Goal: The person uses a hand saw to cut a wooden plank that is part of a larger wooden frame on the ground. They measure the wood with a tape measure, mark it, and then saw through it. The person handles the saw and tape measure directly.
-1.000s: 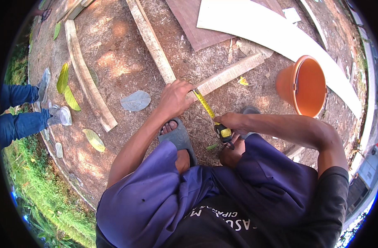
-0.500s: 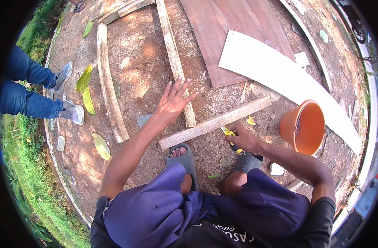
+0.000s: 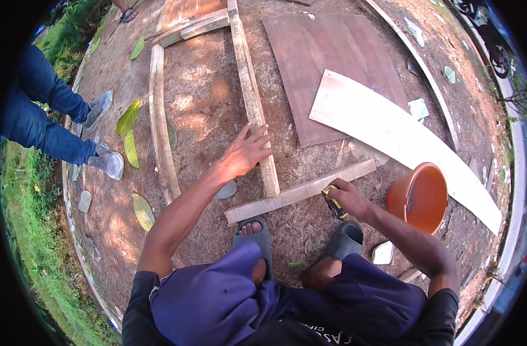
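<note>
Left arm [image 3: 185, 219] extended forward and inward, elbow out to the side, wrist roughly in line with the forearm. Left hand [image 3: 245, 154] back upward, fingers spread and slightly bent, not curled into a grip. Right arm [image 3: 399, 237] bent more sharply, elbow out wide, forearm angled forward and across toward the middle. Right hand [image 3: 347, 199] back upward, fingers curled inward in a closed grip, fingertips partly hidden. Hands well apart, left one farther forward.
</note>
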### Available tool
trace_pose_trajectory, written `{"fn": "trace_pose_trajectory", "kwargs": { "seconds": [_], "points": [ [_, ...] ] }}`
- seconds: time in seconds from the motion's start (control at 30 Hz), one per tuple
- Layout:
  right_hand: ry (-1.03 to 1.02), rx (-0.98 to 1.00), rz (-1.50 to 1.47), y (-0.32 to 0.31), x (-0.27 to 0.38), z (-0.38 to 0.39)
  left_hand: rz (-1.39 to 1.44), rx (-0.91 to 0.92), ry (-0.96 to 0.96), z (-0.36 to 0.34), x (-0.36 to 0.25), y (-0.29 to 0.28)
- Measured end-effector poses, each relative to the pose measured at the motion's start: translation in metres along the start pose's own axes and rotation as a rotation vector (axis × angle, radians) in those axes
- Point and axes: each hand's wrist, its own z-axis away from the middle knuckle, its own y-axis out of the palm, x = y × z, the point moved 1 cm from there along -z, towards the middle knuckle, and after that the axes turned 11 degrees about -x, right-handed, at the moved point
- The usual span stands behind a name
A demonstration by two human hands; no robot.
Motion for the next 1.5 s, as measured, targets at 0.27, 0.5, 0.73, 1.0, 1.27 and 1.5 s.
{"fn": "trace_pose_trajectory", "kwargs": {
  "seconds": [0.27,0.5,0.73,1.0,1.27,1.5],
  "points": [
    [-0.455,-0.189,0.443,-0.028,0.076,0.050,0.223,-0.341,-0.001,-0.019,-0.019,-0.086],
    [-1.066,-0.469,0.605,-0.034,0.119,0.094,0.358,-0.575,-0.070,-0.022,-0.040,-0.144],
    [-1.517,-0.631,0.572,-0.047,0.137,0.130,0.396,-0.757,0.060,-0.009,-0.069,-0.192],
    [-1.559,-0.749,0.488,-0.064,0.143,0.128,0.575,-1.031,-0.127,-0.018,-0.058,-0.133],
    [-0.588,-0.995,-0.533,-0.096,0.136,0.112,0.676,-0.627,-0.393,-0.018,-0.053,-0.096],
    [-0.555,-0.888,-0.454,-0.104,0.112,0.114,0.706,-0.657,-0.327,-0.026,-0.052,-0.090]
  ]
}}
